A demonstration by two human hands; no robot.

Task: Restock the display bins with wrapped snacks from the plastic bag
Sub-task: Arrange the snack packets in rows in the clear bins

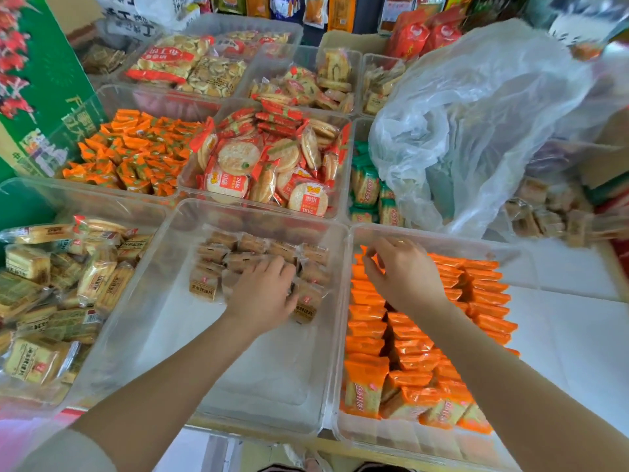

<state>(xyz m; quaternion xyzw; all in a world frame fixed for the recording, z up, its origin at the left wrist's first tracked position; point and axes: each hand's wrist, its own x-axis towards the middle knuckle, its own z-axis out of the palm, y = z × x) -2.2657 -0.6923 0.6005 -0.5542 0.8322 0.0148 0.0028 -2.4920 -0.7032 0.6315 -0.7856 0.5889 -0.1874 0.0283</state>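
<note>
A clear middle bin [163, 318] holds several brown wrapped snacks [252, 248] stacked at its far end, its near half bare. My left hand [263, 291] rests palm down on those brown packets, fingers curled over them. My right hand [401, 274] hovers over the far left corner of the right bin [343, 335], which is packed with rows of orange wrapped snacks [418, 349]; its fingertips pinch the edge of an orange packet [364, 253]. A large clear plastic bag [476, 124] lies at the back right, with more brown snacks [544, 216] beside it.
Other clear bins surround these: round rice crackers [269, 161] behind, orange candies [132, 155] back left, yellow-brown cakes [58, 284] at left, green packets [367, 185] by the bag. A green box [44, 80] stands at far left. White surface [571, 335] lies at right.
</note>
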